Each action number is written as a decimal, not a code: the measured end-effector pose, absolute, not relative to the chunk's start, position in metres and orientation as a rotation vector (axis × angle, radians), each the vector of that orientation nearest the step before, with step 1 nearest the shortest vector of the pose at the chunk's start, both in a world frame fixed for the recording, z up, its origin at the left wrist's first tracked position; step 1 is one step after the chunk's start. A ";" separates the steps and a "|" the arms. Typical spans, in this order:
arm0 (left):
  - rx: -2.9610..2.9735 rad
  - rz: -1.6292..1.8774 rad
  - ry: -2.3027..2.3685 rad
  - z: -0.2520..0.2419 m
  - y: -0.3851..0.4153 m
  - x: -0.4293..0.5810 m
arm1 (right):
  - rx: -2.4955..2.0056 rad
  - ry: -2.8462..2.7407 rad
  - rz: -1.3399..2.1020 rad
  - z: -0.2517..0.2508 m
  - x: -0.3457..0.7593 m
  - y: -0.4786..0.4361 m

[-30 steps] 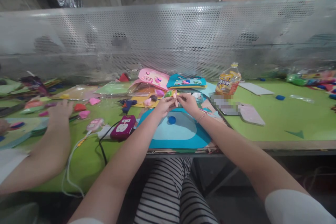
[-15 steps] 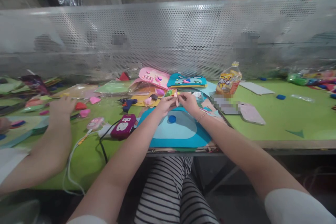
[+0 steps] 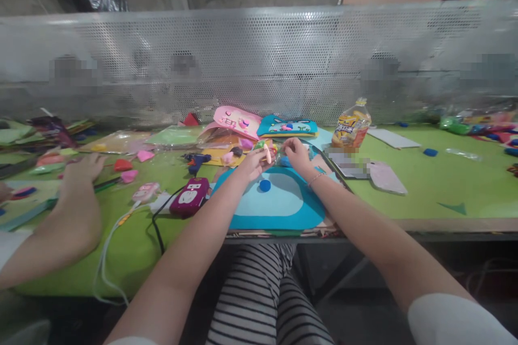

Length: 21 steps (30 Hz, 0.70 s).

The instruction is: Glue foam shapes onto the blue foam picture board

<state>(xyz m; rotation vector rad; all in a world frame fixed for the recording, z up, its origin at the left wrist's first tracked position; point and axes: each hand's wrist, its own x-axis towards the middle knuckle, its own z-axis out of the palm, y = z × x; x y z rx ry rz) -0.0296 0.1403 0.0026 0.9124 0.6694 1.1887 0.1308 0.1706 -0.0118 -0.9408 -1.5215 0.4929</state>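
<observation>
My left hand is closed in a pinch on a small pink felt piece above the far edge of a blue felt panel. My right hand reaches a little past it, fingers curled over small blue and white felt bits; what it holds, if anything, is hidden. A round dark-blue felt dot lies on the panel's light-blue inner shape, just below both hands.
A co-worker's arm and hand rest on the green table at left among felt scraps. A maroon case, a white cable, a blue glue gun, pink and blue finished pouches, a snack bag and a perforated metal screen surround me.
My right hand has left the pink piece and moved slightly forward and right to the small bits. My left hand keeps the pink piece. The co-worker's hand has drawn back a little.
</observation>
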 end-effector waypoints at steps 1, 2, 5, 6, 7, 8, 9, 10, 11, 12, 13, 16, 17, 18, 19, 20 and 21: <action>0.911 1.181 0.666 0.003 0.140 -0.030 | -0.934 -1.553 0.469 -0.012 0.130 0.170; 0.909 1.173 0.669 0.003 0.140 -0.030 | -0.928 -1.586 0.450 -0.013 0.129 0.170; 0.896 1.155 0.689 0.005 0.140 -0.032 | -0.912 -1.655 0.449 -0.016 0.125 0.172; 0.889 1.157 0.693 0.006 0.140 -0.033 | -0.905 -1.663 0.461 -0.017 0.125 0.172; 0.879 1.162 0.695 0.007 0.140 -0.033 | -0.898 -1.665 0.476 -0.018 0.124 0.173; 0.871 1.167 0.697 0.007 0.140 -0.033 | -0.891 -1.662 0.493 -0.019 0.124 0.174; 0.864 1.170 0.701 0.007 0.140 -0.033 | -0.887 -1.654 0.513 -0.020 0.124 0.174; 0.855 1.172 0.706 0.007 0.140 -0.033 | -0.889 -1.641 0.540 -0.020 0.124 0.174; 0.849 1.169 0.709 0.008 0.139 -0.033 | -0.896 -1.621 0.574 -0.020 0.124 0.173; 0.852 1.157 0.707 0.008 0.139 -0.033 | -0.910 -1.591 0.608 -0.019 0.124 0.173; 0.862 1.140 0.700 0.008 0.138 -0.032 | -0.931 -1.559 0.632 -0.018 0.125 0.172; 0.894 1.120 0.672 0.009 0.137 -0.032 | -1.015 -1.484 0.622 -0.013 0.127 0.170; 0.898 1.120 0.665 0.009 0.137 -0.032 | -1.041 -1.472 0.609 -0.012 0.128 0.170; 0.895 1.124 0.660 0.009 0.137 -0.032 | -1.062 -1.458 0.608 -0.011 0.130 0.171; 0.888 1.126 0.660 0.009 0.138 -0.032 | -1.072 -1.436 0.622 -0.010 0.132 0.172; 0.882 1.122 0.662 0.009 0.138 -0.032 | -1.075 -1.405 0.642 -0.009 0.134 0.174; 0.879 1.114 0.666 0.009 0.138 -0.032 | -1.072 -1.374 0.660 -0.009 0.137 0.177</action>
